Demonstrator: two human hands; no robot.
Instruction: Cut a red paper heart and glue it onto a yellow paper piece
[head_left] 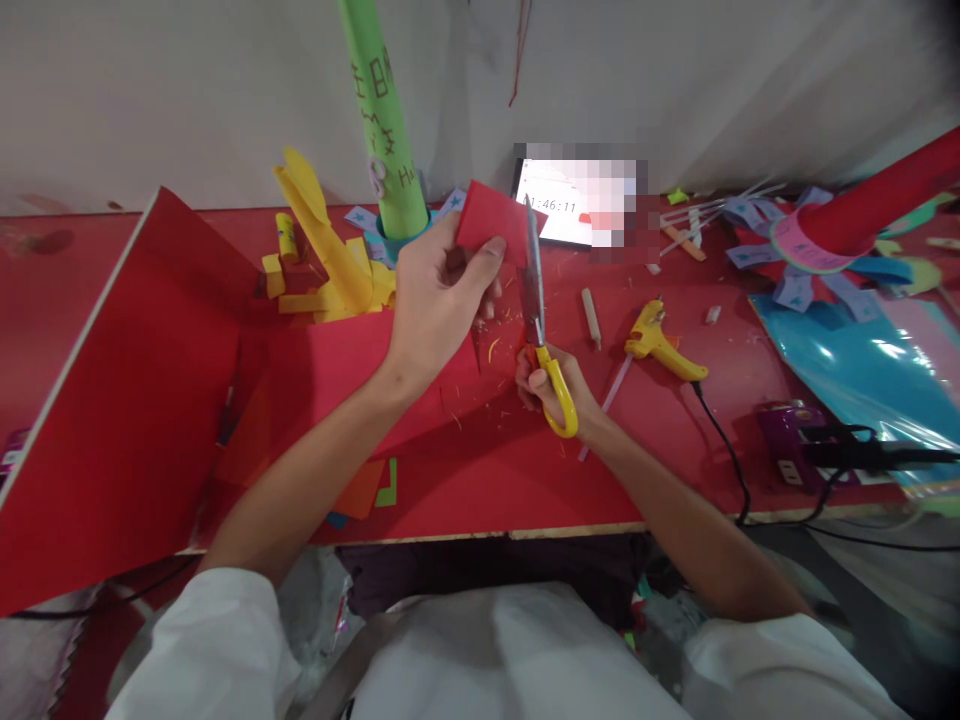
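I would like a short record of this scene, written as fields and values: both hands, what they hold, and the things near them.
left hand: pinches a red paper piece, raised above the table
right hand: grips yellow-handled scissors, blades at the paper's right edge
table: red top, small paper scraps scattered on it
right of scissors: yellow glue gun with black cord
left side: large red sheet
behind: green paper tube, yellow paper shape
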